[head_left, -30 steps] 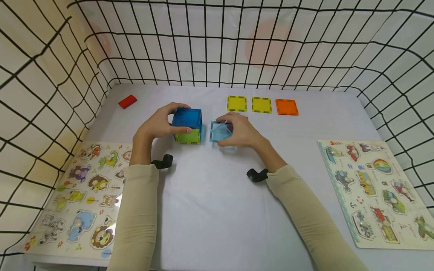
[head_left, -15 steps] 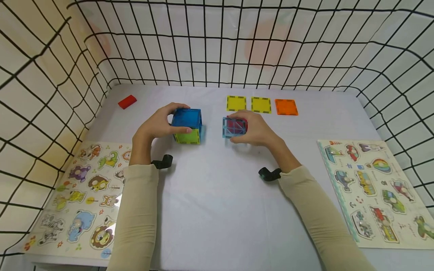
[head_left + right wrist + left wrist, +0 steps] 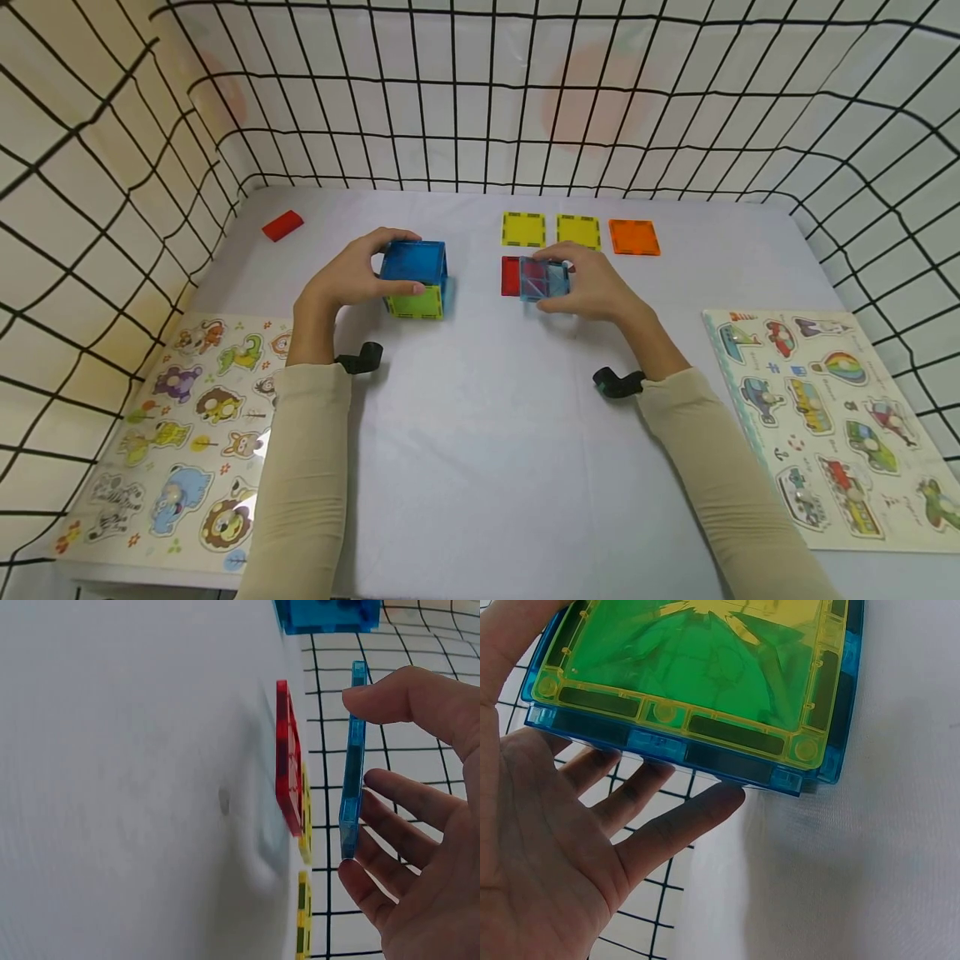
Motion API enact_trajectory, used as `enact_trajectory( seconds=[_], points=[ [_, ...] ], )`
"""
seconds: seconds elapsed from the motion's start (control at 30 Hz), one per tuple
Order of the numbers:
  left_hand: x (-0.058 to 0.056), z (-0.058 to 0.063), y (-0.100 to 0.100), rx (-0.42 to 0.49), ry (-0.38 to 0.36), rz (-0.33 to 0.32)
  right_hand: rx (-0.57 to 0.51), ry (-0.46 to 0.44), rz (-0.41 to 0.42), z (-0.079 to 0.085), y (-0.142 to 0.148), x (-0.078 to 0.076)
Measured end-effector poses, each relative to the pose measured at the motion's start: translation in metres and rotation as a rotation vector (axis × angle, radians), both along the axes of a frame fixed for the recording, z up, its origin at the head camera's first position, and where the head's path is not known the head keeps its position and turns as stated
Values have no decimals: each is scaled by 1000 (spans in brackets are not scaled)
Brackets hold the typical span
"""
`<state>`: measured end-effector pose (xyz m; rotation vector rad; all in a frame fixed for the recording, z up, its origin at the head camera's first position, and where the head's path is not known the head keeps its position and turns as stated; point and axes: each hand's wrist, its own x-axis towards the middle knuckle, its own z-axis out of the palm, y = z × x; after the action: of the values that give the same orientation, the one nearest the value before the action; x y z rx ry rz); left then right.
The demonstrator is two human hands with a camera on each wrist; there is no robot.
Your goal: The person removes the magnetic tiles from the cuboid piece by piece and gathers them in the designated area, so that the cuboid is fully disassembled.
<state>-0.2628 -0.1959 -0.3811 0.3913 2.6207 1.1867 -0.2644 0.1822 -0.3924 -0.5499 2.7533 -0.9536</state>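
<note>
Thumb and fingers of my left hand [image 3: 352, 271] grip a small box of magnetic tiles [image 3: 412, 262] on the white table. Its top is blue; a yellow tile [image 3: 690, 675] framed by blue edges faces the left wrist view. My right hand [image 3: 600, 287] pinches a clear light-blue magnetic tile [image 3: 352, 765] by opposite edges, thumb on one side and fingertips on the other. The blue tile is held flat and apart from the table. Below it lies a red magnetic tile [image 3: 510, 276], partly covered in the head view and showing through the blue.
Two yellow tiles [image 3: 523, 229] and an orange tile [image 3: 634, 237] lie in a row at the back. A red piece [image 3: 282, 225] lies at the back left. Picture puzzle boards flank the table, animals [image 3: 191, 446] left, vehicles [image 3: 825, 433] right. Black wire mesh [image 3: 491, 108] encloses the sides and back.
My right hand has moved rightward with the light-blue tile, from beside the box to over the red tile, whose left part is now uncovered. The left hand and box have stayed put.
</note>
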Motion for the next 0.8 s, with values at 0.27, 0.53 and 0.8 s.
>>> enact_trajectory(
  seconds=[0.27,0.53,0.8],
  points=[
    [0,0,1,-4,-8,3,-3,-41,-39,-1,19,-5],
    [0,0,1,-4,-14,4,-3,-69,-59,-6,31,-9],
    [-1,1,0,-5,-19,3,0,-85,-77,-15,42,-17]
  ],
)
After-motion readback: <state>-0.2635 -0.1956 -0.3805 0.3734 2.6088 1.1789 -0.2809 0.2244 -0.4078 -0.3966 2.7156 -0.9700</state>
